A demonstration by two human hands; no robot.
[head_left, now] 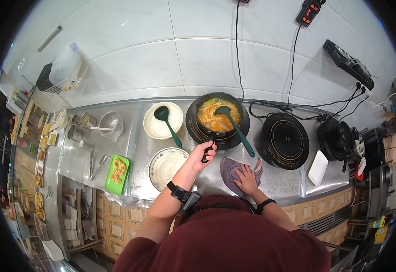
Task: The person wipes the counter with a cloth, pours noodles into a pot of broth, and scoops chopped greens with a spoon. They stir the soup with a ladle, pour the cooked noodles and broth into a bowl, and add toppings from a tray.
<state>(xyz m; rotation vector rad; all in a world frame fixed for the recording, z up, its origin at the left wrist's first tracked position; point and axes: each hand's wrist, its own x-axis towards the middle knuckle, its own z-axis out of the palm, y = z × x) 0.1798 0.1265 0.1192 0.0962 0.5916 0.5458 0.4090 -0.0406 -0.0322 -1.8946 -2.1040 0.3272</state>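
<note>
My left hand (202, 155) is wrapped round the black handle of a pot (216, 134). The pot holds noodles in orange broth and stands on a round black cooker (192, 128). A green ladle (239, 133) rests in it, its handle over the front right rim. My right hand (246, 178) lies with fingers spread on a crumpled purple-grey cloth (229, 174) on the steel counter. Left of the pot is a white bowl (151, 131) with a second green ladle (171, 129). Close to my left forearm stands a patterned bowl (166, 170).
A second round cooker (285, 140) and a white tray (318, 167) are on the right, with black pots (334, 138) beyond. On the left are a green tray of food (117, 174), metal tongs (99, 167) and a clear bowl (111, 126). Cables (270, 112) run along the wall.
</note>
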